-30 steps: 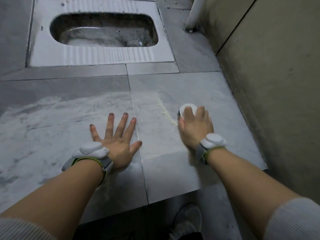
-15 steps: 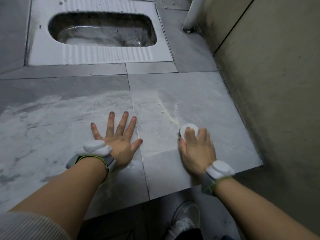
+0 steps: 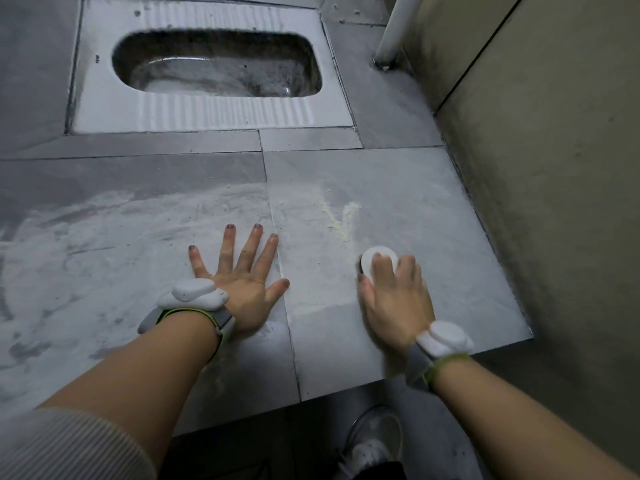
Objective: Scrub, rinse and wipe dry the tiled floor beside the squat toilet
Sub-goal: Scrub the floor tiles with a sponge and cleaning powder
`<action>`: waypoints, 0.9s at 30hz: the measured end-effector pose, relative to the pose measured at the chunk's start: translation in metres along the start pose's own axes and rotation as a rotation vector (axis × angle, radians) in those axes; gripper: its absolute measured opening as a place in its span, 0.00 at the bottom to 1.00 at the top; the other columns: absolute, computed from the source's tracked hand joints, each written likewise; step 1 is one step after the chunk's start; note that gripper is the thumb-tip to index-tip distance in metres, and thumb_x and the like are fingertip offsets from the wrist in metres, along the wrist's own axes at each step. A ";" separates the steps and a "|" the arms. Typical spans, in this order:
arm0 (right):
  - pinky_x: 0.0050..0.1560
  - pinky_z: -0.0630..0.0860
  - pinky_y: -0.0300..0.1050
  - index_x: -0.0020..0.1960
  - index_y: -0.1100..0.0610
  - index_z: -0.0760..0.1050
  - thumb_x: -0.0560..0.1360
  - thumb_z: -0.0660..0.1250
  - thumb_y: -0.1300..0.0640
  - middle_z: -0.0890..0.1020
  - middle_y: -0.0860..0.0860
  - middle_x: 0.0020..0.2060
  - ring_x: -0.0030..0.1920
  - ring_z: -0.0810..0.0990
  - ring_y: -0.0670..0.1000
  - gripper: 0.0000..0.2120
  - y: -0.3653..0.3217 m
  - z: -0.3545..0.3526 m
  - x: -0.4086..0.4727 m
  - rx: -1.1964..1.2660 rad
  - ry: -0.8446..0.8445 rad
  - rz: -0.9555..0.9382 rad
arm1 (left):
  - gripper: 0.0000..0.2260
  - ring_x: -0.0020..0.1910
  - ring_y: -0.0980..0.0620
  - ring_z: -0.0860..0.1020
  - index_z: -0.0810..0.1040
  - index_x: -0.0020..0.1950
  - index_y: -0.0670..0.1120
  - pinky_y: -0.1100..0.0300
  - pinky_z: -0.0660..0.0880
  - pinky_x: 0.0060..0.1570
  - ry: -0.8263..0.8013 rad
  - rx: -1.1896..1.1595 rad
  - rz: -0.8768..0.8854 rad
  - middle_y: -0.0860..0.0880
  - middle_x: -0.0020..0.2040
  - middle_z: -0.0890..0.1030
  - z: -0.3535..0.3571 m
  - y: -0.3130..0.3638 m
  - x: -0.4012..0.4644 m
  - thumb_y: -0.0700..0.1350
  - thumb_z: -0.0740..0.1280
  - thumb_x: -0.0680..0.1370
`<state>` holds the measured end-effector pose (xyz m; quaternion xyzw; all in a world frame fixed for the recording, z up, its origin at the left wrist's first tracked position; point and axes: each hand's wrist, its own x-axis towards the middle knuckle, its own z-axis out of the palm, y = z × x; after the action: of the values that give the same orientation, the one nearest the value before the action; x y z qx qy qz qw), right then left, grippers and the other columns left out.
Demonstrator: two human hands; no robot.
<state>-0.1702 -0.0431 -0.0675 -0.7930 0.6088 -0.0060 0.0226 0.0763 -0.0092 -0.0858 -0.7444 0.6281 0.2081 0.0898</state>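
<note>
Tiled floor [image 3: 398, 188], powder-streaked; white scrubber [image 3: 379, 258] points toward 12 o'clock under right hand [image 3: 394, 299], fingers curled over it. Left hand [image 3: 239, 289] flat, fingers splayed.

grey tiled floor [image 3: 398, 188], pale powder-smeared; white scrubber [image 3: 379, 255] on it

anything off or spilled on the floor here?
Yes: pale yellowish powder lies streaked on the floor tile just beyond the right hand and its white scrubber, with whitish smears across the tile left of the left hand.
</note>
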 end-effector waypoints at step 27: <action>0.41 0.70 0.54 0.58 0.56 0.63 0.78 0.53 0.44 0.71 0.65 0.49 0.45 0.72 0.65 0.17 -0.017 0.006 0.046 -0.034 0.079 0.108 | 0.31 0.74 0.47 0.25 0.23 0.70 0.62 0.29 0.32 0.66 0.001 0.004 0.006 0.59 0.70 0.22 0.000 0.001 -0.002 0.69 0.39 0.76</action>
<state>-0.1419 -0.0833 -0.0733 -0.7583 0.6512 -0.0255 -0.0148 0.0750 -0.0075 -0.0850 -0.7425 0.6308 0.2066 0.0905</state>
